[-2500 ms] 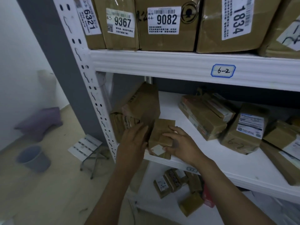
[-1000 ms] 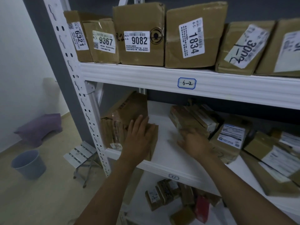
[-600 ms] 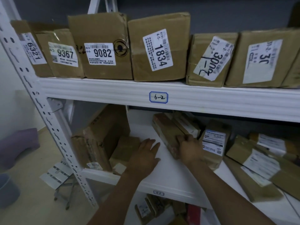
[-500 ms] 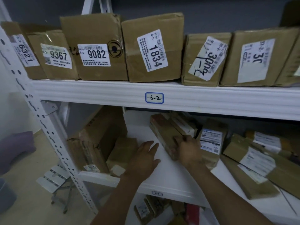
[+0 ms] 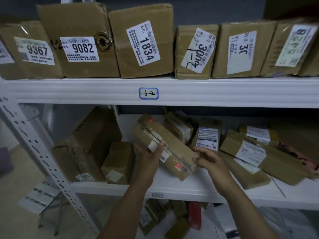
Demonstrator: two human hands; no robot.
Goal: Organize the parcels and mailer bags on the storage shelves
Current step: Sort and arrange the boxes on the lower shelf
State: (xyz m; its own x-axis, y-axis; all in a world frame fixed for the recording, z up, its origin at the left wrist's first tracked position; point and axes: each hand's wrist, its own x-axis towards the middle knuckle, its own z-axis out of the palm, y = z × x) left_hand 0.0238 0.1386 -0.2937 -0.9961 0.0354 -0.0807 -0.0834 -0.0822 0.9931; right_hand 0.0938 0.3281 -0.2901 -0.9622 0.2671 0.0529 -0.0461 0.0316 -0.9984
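Note:
A long brown cardboard parcel (image 5: 156, 138) is tilted up off the middle shelf (image 5: 172, 187), held between both hands. My left hand (image 5: 149, 159) grips its left side, thumb on the front face. My right hand (image 5: 209, 160) pinches its near right corner. To the left, a small parcel (image 5: 119, 161) stands upright against a large leaning box (image 5: 86, 142). More parcels lie flat to the right: a labelled upright one (image 5: 208, 135) and several long ones (image 5: 255, 152).
The upper shelf (image 5: 172, 91), tagged 6-2, carries a row of upright boxes with number labels, such as 9082 (image 5: 81, 44) and 1834 (image 5: 143, 42). A perforated white upright (image 5: 43, 161) frames the left side. Small parcels sit on the lower shelf (image 5: 155, 216). A folding stool (image 5: 43, 199) stands on the floor.
My left hand left the small upright parcel and moved right. Both hands took hold of the long parcel and lifted its near end off the shelf. The camera swung right.

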